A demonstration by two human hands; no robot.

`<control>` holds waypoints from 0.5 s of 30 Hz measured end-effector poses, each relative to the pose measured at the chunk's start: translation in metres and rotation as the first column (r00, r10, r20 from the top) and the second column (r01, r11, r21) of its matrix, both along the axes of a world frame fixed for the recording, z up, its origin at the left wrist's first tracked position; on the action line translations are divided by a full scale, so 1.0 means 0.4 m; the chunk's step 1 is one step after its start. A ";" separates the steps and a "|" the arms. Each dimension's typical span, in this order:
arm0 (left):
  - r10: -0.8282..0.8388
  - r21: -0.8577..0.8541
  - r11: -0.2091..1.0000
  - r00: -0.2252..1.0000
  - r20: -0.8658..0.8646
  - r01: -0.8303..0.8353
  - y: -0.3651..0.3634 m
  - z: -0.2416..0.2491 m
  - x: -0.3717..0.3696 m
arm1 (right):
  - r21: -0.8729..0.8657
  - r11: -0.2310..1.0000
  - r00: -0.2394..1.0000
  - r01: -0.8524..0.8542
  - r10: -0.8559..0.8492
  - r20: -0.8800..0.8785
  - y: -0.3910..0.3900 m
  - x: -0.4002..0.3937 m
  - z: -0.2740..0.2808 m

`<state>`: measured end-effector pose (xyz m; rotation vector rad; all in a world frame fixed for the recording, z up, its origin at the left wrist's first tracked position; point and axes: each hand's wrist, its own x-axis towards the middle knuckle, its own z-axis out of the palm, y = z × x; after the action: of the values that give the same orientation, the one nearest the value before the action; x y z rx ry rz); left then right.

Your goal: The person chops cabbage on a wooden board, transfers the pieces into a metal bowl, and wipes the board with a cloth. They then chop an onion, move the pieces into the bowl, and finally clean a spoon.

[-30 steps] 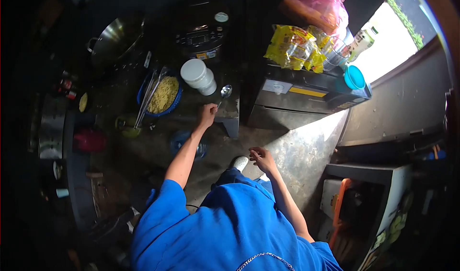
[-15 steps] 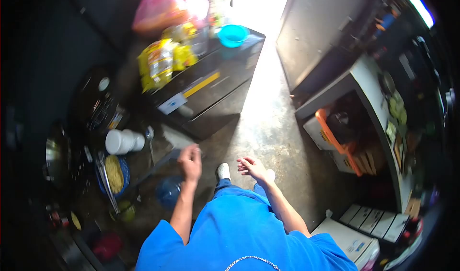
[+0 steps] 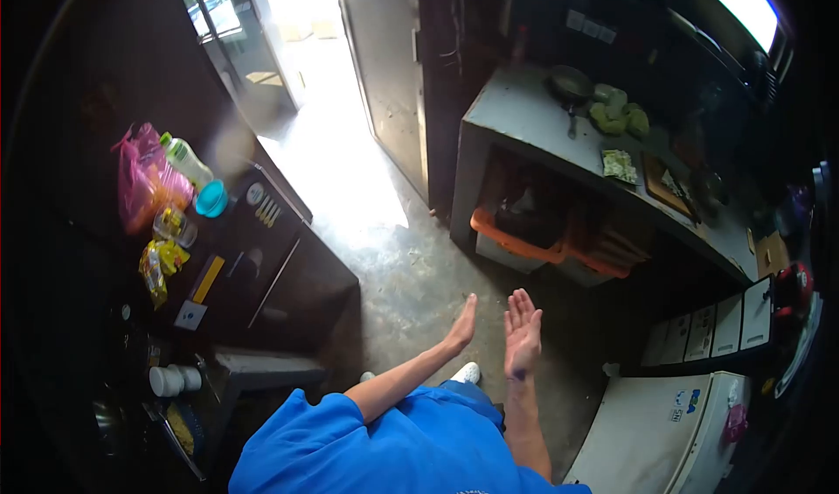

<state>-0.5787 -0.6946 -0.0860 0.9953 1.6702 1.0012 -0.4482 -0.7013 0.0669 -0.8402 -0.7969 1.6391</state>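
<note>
My left hand (image 3: pixel 461 326) is stretched out in front of my blue shirt, fingers straight and holding nothing. Facing it, a short gap away, my right hand (image 3: pixel 523 335) is raised with its palm showing and its fingers extended, also with nothing in it. The two hands are apart, above the concrete floor (image 3: pixel 393 271). Neither touches any object. A white shoe (image 3: pixel 468 372) shows on the floor below them.
On the left, a dark refrigerator (image 3: pixel 288 293) carries a pink bag (image 3: pixel 144 175), a bottle (image 3: pixel 185 160) and a turquoise bowl (image 3: pixel 211 198). The right counter (image 3: pixel 516 100) holds a pan (image 3: pixel 571 83) and cutting board (image 3: pixel 669 188). An orange-rimmed crate (image 3: pixel 516 247) sits underneath. A white refrigerator (image 3: pixel 647 433) stands lower right.
The view has turned to the right, bringing the counter and doorway further left. My hands have come closer together, and their fingers have straightened from a looser curl.
</note>
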 end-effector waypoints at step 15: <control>0.085 0.100 0.969 0.685 0.724 -0.226 0.458 0.305 0.513 | -0.377 0.865 0.931 0.331 -0.364 -0.018 0.356 0.429 -0.120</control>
<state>-0.3733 -0.5116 0.0359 0.4509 1.0128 1.4510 -0.2765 -0.5590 0.0189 -1.0960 -0.2486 1.5027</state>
